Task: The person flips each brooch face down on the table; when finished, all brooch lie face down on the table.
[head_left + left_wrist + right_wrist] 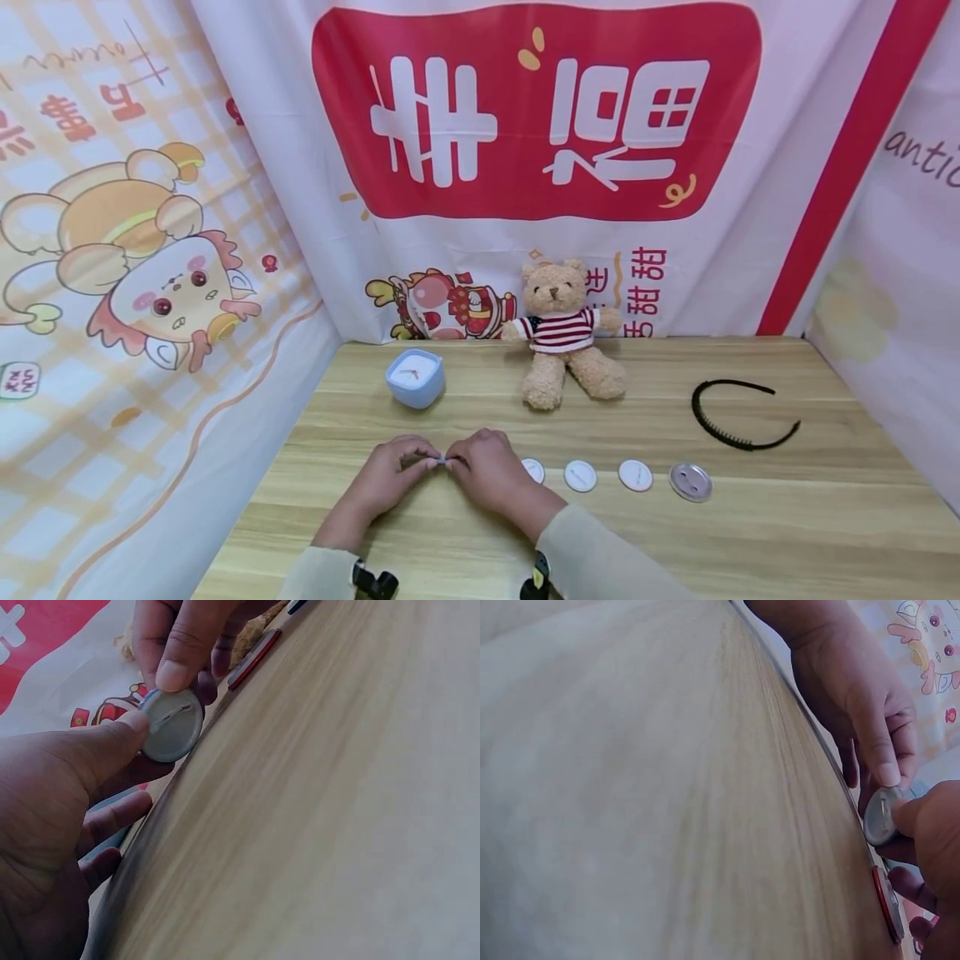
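Both hands pinch one round pin-back badge point(174, 736) between thumbs and fingers, a little above the wooden table. Its whitish back, with a metal safety pin across it, shows in the two wrist views; the front is hidden. My left hand point(384, 482) holds one edge and my right hand point(487, 471) the opposite edge. Beside the right hand begins a row of several badges lying back up: one point(533, 471) partly covered by that hand, then a white one point(580, 476), another white one point(636, 476) and a silvery one point(691, 482).
Behind the hands stands a light blue clock point(416, 379). A teddy bear point(561, 333) in a striped shirt sits against the printed cloth at the table's back. Farther right lies a black headband point(738, 417). Printed curtains point(285, 167) enclose the table point(810, 517).
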Tool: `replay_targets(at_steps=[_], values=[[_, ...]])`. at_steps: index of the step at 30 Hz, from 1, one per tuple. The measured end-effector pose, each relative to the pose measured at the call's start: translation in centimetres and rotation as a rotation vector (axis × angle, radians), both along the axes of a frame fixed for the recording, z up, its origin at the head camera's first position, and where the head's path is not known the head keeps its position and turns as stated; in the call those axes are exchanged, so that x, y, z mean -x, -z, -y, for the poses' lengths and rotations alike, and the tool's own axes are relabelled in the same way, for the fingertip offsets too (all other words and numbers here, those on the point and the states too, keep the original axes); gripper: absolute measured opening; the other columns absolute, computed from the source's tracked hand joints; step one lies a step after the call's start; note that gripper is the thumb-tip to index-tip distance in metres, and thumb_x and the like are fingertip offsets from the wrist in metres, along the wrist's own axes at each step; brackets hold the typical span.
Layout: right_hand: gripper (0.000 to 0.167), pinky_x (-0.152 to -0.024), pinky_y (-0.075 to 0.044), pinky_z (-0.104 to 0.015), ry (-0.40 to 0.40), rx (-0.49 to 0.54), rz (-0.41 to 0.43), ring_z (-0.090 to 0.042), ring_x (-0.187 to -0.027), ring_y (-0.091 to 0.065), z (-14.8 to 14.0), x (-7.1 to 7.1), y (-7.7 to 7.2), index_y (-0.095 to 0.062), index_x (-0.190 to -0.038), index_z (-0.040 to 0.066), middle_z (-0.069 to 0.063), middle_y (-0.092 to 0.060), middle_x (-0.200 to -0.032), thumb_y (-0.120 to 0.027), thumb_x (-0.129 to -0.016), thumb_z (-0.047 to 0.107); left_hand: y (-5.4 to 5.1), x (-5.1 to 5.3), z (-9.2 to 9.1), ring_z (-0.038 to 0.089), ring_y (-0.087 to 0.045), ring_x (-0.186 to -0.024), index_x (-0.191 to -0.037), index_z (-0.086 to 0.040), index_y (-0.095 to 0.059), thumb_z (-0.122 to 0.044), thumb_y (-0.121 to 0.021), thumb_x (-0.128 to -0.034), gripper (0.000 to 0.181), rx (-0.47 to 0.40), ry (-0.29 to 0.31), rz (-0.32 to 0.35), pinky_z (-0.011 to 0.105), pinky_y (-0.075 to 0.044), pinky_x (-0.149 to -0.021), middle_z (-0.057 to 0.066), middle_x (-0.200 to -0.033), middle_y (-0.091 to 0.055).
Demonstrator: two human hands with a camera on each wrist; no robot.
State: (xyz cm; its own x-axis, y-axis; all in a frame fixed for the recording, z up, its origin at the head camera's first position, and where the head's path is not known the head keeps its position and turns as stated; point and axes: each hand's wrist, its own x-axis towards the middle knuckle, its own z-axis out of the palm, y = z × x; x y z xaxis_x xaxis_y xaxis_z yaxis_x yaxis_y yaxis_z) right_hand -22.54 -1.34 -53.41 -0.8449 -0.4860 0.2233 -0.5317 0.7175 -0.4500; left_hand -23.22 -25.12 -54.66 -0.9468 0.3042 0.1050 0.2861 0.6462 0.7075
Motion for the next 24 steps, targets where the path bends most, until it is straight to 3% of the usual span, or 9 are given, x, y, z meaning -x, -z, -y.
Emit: replay_targets(at_steps=[6,11,14,18,24], values=[[0.015,-0.104,-0.054,-0.041,0.028,0.031,-0.024,-0.014,-0.101,-0.071,0.0,0.0,-0.3,-0.083,-0.114,0.025,0.012,-0.082,-0.104,-0.07,-0.108,0.031,-0.1,-0.2,-0.8,0.007,-0.073,-0.108,-0.103,-0.03,-0.078,-0.024,-0.075,-0.1039,0.006,-0.032,-0.054,-0.04,0.035,-0.062,-0.098,-0.016,-0.107,-0.077],[0.008,-0.083,-0.058,-0.029,0.045,0.081,-0.021,-0.009,-0.089,-0.066,0.1,0.1,0.0,-0.076,-0.112,0.024,0.008,-0.075,-0.095,-0.076,-0.104,0.025,-0.2,-0.4,-1.2,0.008,-0.073,-0.104,-0.102,-0.023,-0.074,-0.02,-0.076,-0.103,0.004,-0.053,-0.067,-0.046,0.034,-0.062,-0.096,-0.012,-0.106,-0.078],[0.005,-0.079,-0.056,-0.027,0.041,0.091,-0.043,-0.007,-0.085,-0.063,0.1,0.1,0.2,-0.073,-0.106,0.025,0.01,-0.073,-0.09,-0.077,-0.103,0.021,-0.2,-0.4,-1.2,0.008,-0.072,-0.106,-0.103,-0.023,-0.076,-0.016,-0.075,-0.1036,0.007,-0.044,-0.05,-0.04,0.032,-0.062,-0.097,-0.012,-0.107,-0.077],[0.008,-0.087,-0.058,-0.032,0.024,0.067,-0.063,-0.008,-0.088,-0.066,0.1,0.1,0.4,-0.079,-0.103,0.026,0.014,-0.076,-0.093,-0.075,-0.104,0.02,-0.1,-0.4,-1.2,0.008,-0.073,-0.11,-0.106,-0.031,-0.081,-0.016,-0.077,-0.1023,0.016,-0.004,-0.019,-0.055,0.034,-0.061,-0.1,-0.016,-0.109,-0.078],[0.019,-0.106,-0.053,-0.042,-0.007,0.022,-0.021,-0.011,-0.104,-0.07,0.1,0.1,0.5,-0.082,-0.12,0.026,0.014,-0.08,-0.111,-0.081,-0.1,0.027,-0.1,-0.4,-1.1,0.006,-0.069,-0.114,-0.11,-0.038,-0.081,-0.019,-0.088,-0.0929,0.027,0.035,-0.008,-0.056,0.038,-0.057,-0.108,-0.023,-0.112,-0.075]])
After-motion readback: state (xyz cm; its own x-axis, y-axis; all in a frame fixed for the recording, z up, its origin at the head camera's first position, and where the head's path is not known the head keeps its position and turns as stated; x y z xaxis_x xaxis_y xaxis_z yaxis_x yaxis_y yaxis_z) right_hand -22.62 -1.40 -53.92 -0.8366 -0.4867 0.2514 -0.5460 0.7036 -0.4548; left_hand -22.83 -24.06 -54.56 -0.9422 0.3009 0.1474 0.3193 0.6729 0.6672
